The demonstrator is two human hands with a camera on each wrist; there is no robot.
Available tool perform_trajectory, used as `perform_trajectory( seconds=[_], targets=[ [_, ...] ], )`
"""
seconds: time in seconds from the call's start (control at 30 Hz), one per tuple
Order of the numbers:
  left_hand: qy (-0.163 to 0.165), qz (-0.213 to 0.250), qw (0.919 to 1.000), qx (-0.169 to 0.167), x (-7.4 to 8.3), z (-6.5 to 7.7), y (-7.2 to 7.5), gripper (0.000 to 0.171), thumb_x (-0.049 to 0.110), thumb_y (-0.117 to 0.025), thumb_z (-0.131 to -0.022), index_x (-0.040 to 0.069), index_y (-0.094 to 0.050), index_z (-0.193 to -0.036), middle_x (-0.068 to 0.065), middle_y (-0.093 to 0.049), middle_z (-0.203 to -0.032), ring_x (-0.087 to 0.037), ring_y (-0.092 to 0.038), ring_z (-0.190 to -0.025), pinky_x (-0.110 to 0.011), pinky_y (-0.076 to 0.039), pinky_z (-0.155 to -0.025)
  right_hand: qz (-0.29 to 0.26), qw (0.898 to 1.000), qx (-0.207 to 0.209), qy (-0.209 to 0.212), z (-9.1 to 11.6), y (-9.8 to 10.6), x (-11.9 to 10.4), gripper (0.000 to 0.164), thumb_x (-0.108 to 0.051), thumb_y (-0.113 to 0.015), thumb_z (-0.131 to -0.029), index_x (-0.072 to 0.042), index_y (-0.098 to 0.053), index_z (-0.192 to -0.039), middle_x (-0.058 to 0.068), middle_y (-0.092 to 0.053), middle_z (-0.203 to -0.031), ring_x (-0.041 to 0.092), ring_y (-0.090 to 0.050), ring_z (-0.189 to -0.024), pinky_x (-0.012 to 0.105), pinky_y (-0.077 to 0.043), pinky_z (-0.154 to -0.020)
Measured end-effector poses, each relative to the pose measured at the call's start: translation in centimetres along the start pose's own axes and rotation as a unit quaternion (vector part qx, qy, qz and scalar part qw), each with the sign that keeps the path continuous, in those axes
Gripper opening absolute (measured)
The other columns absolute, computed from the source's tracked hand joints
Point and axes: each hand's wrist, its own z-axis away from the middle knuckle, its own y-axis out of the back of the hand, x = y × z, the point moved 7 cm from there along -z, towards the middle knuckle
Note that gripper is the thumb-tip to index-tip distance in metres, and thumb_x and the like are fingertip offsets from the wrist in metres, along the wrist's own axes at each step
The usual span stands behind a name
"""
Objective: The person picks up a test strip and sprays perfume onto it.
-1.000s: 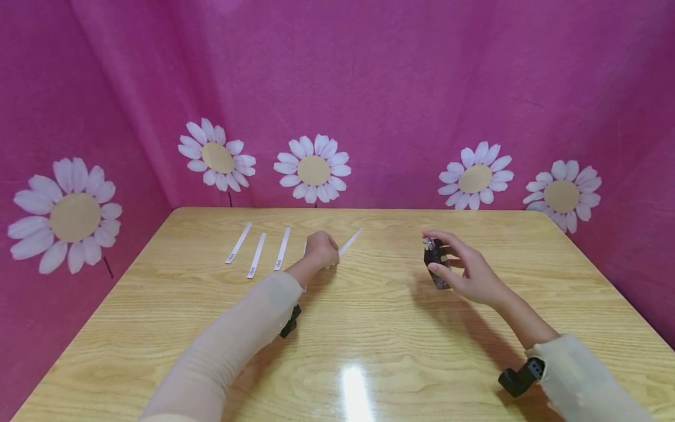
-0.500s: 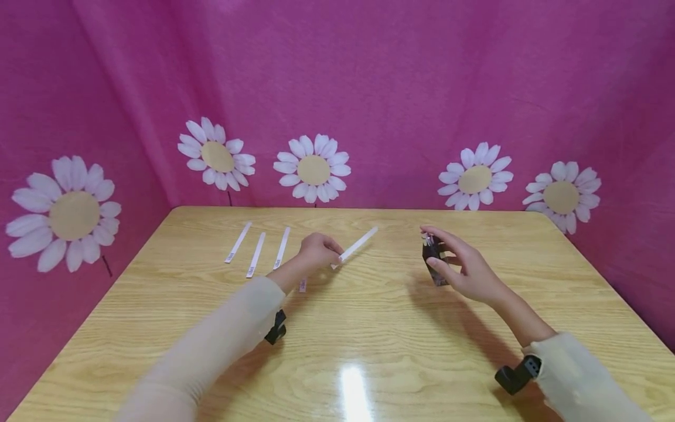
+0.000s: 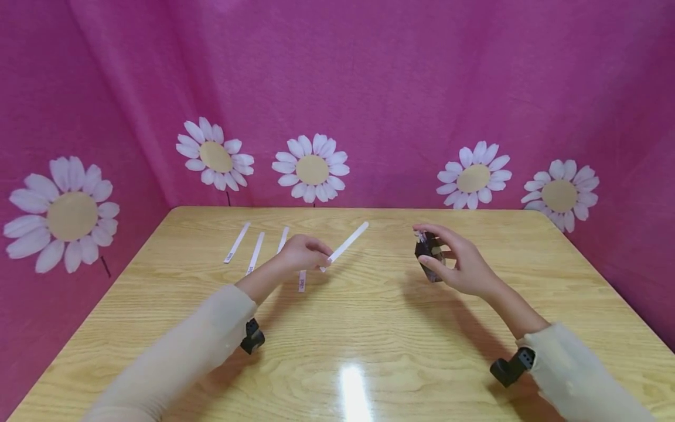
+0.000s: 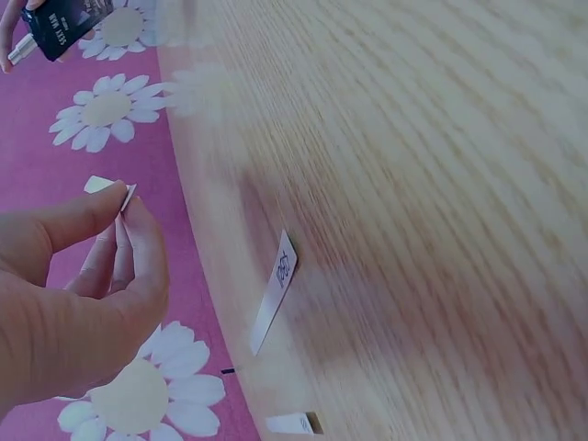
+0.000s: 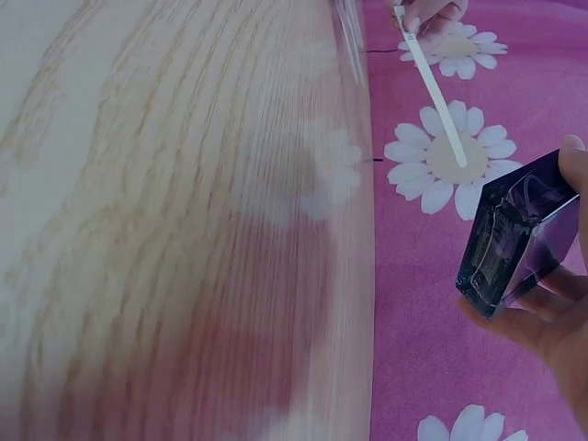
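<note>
In the head view my left hand [image 3: 303,253] pinches a white paper test strip [image 3: 349,241] by its near end, between thumb and index finger. The strip slants up to the right, above the table. My right hand [image 3: 464,264] grips a dark perfume bottle [image 3: 428,258], its index finger on the sprayer top and its thumb on the near side. The right wrist view shows the glass base of the perfume bottle [image 5: 510,243]. A gap separates the strip from the bottle.
Several white strips with printed ends, such as the far-left strip [image 3: 237,242], lie on the wooden table [image 3: 369,334]. One strip [image 3: 302,281] is partly hidden behind my left hand. A pink curtain with daisies [image 3: 311,170] stands behind the table.
My left hand has lifted the strip off the table and moved slightly left, the strip now showing more fully. My right hand has shifted slightly left, with the perfume bottle tilted more.
</note>
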Motion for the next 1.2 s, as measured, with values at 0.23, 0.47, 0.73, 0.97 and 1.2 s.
perform_trajectory(
  seconds=[0.23, 0.47, 0.73, 0.97, 1.2],
  targets=[
    [-0.001, 0.025, 0.9996, -0.014, 0.2, 0.8, 0.6, 0.024, 0.004, -0.068, -0.085, -0.003, -0.068, -0.108, -0.007, -0.069, -0.093, -0.008, -0.063, -0.078, -0.025, -0.059, -0.081, 0.0, 1.0, -0.002, 0.004, -0.9, -0.3, -0.5, 0.056, -0.006, -0.071, -0.085, -0.016, -0.051, -0.136, 0.01, -0.058, -0.133, 0.019, -0.059, -0.102, 0.036, -0.06, -0.072],
    [-0.013, 0.048, 0.9983, -0.029, -0.3, 0.9, 0.8, 0.025, 0.002, -0.068, -0.085, -0.006, -0.066, -0.11, 0.0, -0.067, -0.081, -0.005, -0.061, -0.073, -0.024, -0.059, -0.078, 0.004, 1.0, -0.005, 0.018, -1.4, -0.9, -1.0, 0.056, -0.008, -0.072, -0.084, -0.016, -0.052, -0.135, 0.009, -0.058, -0.133, 0.015, -0.059, -0.102, 0.033, -0.06, -0.07],
    [-0.033, 0.045, 0.9975, -0.043, -1.0, 0.9, 1.0, 0.026, 0.002, -0.066, -0.087, -0.005, -0.064, -0.113, 0.0, -0.068, -0.085, -0.004, -0.062, -0.075, -0.033, -0.059, -0.087, 0.009, 1.0, -0.001, 0.03, -2.0, -1.2, -1.6, 0.056, -0.01, -0.073, -0.083, -0.017, -0.052, -0.135, 0.008, -0.059, -0.131, 0.014, -0.058, -0.098, 0.031, -0.059, -0.067],
    [-0.037, 0.042, 0.9969, -0.056, -1.5, 0.9, 0.9, 0.028, 0.003, -0.066, -0.088, -0.005, -0.063, -0.114, -0.003, -0.071, -0.087, -0.004, -0.063, -0.072, -0.034, -0.059, -0.084, 0.031, 0.998, -0.009, 0.049, -2.4, -1.7, -2.0, 0.055, -0.014, -0.074, -0.083, -0.02, -0.053, -0.134, 0.005, -0.059, -0.13, 0.012, -0.052, -0.096, 0.025, -0.048, -0.06],
    [-0.035, 0.053, 0.9956, -0.069, -1.4, 0.9, 0.6, 0.028, 0.003, -0.067, -0.087, -0.005, -0.064, -0.114, 0.007, -0.067, -0.078, -0.004, -0.063, -0.071, -0.033, -0.059, -0.084, 0.038, 0.997, -0.007, 0.07, -2.8, -2.4, -2.5, 0.053, -0.015, -0.074, -0.083, -0.02, -0.054, -0.133, 0.003, -0.062, -0.126, 0.014, -0.056, -0.102, 0.032, -0.047, -0.072]
  ],
)
